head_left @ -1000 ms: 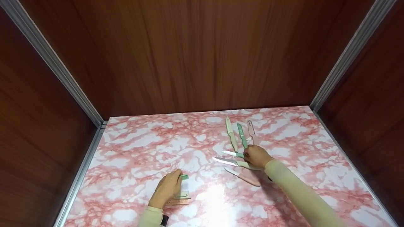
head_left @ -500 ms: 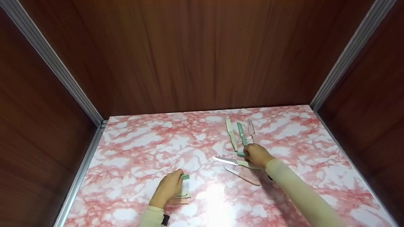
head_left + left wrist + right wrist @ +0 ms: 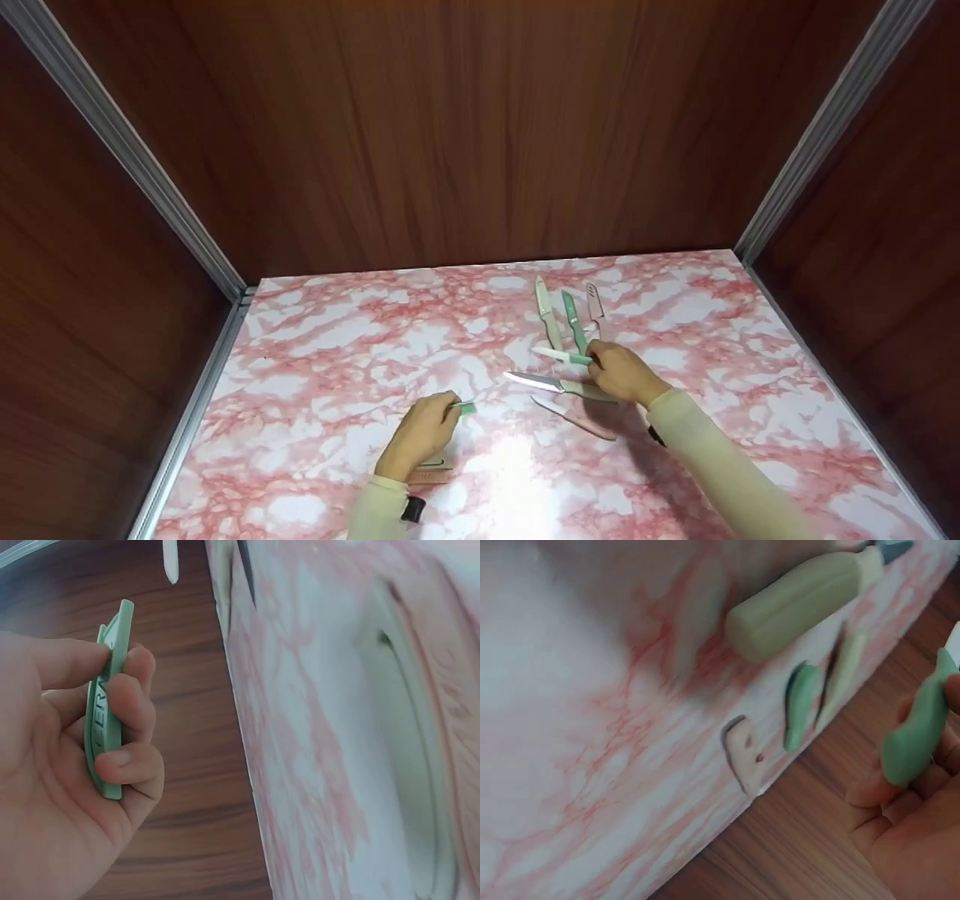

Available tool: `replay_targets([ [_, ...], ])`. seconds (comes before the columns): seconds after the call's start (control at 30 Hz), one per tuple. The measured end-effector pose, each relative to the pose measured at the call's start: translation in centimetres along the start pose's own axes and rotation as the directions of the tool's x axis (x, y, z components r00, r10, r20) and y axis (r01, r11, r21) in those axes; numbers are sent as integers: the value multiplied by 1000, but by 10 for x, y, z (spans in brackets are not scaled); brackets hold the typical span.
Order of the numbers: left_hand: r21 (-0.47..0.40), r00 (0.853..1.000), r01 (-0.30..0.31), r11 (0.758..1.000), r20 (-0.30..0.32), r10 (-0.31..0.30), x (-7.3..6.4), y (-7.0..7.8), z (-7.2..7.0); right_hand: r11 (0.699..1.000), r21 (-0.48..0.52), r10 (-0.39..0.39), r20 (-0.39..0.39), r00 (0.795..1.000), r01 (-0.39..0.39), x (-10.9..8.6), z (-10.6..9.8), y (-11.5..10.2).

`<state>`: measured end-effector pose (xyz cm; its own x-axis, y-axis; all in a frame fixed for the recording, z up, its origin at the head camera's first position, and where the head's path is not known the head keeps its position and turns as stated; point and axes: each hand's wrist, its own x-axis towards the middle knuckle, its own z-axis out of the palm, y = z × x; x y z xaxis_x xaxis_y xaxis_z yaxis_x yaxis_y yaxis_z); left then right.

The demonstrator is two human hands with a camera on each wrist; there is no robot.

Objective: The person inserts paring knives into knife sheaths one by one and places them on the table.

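The left wrist view shows the left hand (image 3: pixel 82 742) with fingers curled closed round a green blade cover (image 3: pixel 112 709), the letters "ERA" legible and adjoining lettering obscured; the head view shows only the cover's tip. The right hand (image 3: pixel 621 371) pinches the handle of a green-handled knife (image 3: pixel 581 360). Its white blade is visible in the head view, while the right wrist view exposes the handle's butt. Both items are above the middle of the surface (image 3: pixel 315 390). Cream (image 3: pixel 409 757) and pink covers (image 3: pixel 454 690), partly hidden from the head view, lie toward the near edge; the pink cover's raised marks are unreadable.
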<state>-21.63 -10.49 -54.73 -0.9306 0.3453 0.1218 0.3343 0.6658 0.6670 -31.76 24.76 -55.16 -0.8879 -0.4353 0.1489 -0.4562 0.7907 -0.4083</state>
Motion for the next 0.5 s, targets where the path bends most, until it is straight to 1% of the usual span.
replay_targets([
  [0.1, -46, 1000, -1, 999, 22, 2, 3, 5, 1, 998, 53, 29, 11, 1000, -30, -8, -1, -6],
  [0.2, -78, 1000, -8, 997, 30, 10, 7, 10, 2, 997, 79, 27, 5, 1000, -28, -15, -2, -11],
  [0.4, -108, 999, -12, 994, 39, 16, 12, 19, 4, 994, 110, 22, -40, 999, -17, -24, -4, -23],
  [0.5, -100, 999, -27, 995, 31, 30, 14, 23, 6, 993, 120, 7, -52, 999, -1, -27, -6, -28],
])
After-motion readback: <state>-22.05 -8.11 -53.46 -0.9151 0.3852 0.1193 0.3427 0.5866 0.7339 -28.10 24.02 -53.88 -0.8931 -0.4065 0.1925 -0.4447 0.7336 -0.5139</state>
